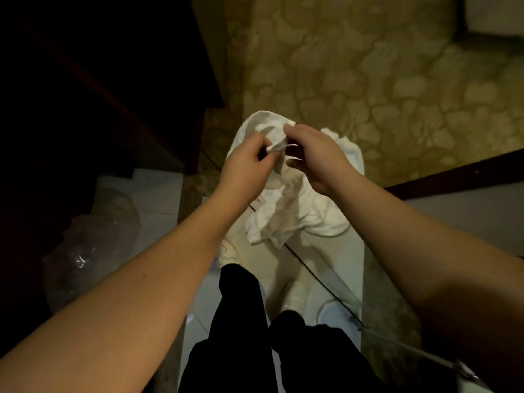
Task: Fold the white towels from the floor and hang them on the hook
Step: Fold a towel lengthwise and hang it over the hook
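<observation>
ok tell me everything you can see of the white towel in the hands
The white towel looks like soft terry cloth, crumpled and unfolded. It hangs in loose folds from both hands: the left hand pinches a bunched edge, the right hand grips cloth beside it. Its lower end dangles above the pale floor.

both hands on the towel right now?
Yes, the left hand and right hand both pinch the white towel near its top.

Left hand (249, 160) and right hand (317, 157) raised together, fingers pinching.
</observation>
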The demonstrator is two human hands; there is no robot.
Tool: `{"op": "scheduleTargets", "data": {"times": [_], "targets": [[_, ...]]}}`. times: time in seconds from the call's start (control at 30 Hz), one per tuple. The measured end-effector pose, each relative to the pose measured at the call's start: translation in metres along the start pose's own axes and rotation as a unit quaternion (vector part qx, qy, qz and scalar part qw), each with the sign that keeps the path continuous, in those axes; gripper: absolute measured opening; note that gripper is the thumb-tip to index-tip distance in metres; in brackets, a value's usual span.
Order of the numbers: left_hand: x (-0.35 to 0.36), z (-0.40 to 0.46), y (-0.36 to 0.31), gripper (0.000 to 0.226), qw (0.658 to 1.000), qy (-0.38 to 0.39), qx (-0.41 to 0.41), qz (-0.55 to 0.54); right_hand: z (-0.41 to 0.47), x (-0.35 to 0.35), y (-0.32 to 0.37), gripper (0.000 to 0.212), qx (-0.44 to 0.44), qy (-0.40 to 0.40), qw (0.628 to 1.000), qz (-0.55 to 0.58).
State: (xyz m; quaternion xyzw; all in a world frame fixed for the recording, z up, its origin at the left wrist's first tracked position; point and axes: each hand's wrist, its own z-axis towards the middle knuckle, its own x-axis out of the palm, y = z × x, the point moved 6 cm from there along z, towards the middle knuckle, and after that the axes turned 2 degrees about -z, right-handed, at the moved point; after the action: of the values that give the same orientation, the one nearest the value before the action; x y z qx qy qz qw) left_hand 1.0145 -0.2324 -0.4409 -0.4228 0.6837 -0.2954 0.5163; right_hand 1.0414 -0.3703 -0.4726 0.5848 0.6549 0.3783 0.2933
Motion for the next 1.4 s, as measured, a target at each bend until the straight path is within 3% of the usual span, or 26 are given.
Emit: {"op": "scheduleTargets", "data": {"times": [0.17, 0.27, 0.6, 0.73, 0.93, 1.4], "targets": [[-0.075, -0.039, -0.059, 0.016, 0.987, -0.055, -0.002, -0.148, -0.046, -0.018, 0.089, 0.023, -0.077, -0.076, 0.994, -0.030], [-0.128, -0.077, -0.081, 0.016, 0.971, -0.103, -0.009, -0.216, -0.080, -0.023, 0.137, 0.021, -0.117, -0.081, 0.989, -0.041], [-0.288, -0.230, -0.135, 0.026, 0.918, -0.254, 0.037, -0.301, -0.202, 0.006, 0.240, 0.019, -0.188, -0.071, 0.980, 0.005], [-0.342, -0.304, -0.138, 0.031, 0.903, -0.300, 0.062, -0.301, -0.263, 0.023, 0.254, 0.020, -0.206, -0.081, 0.975, 0.019], [-0.404, -0.416, -0.127, 0.010, 0.889, -0.315, 0.110, -0.313, -0.368, 0.072, 0.248, 0.020, -0.252, -0.067, 0.965, 0.027], [-0.478, -0.640, -0.141, 0.005, 0.857, -0.372, 0.180, -0.307, -0.563, 0.127, 0.238, 0.019, -0.325, -0.099, 0.940, -0.036]]}}
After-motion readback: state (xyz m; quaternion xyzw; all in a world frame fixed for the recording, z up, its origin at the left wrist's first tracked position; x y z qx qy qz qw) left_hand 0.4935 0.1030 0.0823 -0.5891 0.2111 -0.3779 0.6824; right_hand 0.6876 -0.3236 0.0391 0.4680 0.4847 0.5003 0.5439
